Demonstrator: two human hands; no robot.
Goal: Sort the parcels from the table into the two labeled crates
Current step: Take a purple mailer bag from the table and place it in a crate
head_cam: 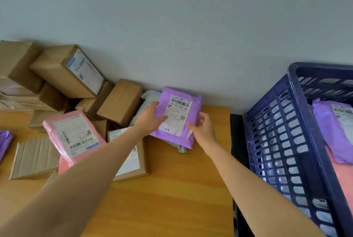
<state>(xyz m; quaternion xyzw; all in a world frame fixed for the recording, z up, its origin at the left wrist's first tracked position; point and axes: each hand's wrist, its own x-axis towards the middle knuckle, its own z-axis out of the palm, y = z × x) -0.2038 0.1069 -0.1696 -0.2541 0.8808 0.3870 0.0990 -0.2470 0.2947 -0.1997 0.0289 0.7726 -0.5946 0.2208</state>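
A purple mailer bag (193, 103) with a white shipping label is held up over the far right part of the wooden table (172, 189). My left hand (150, 119) grips its left edge, thumb on the label. My right hand (203, 128) grips its lower right corner. Under it lies a grey mailer (150, 95). A blue slotted crate (282, 141) stands right of the table, holding a purple mailer (332, 127) on top of a pink one (343, 179).
Brown cardboard boxes (120, 101) are piled at the table's far left against the wall. A pink mailer (76, 135) leans on a flat labelled box (133, 160). Another purple bag (4, 141) shows at the left edge. A dark gap separates table and crate.
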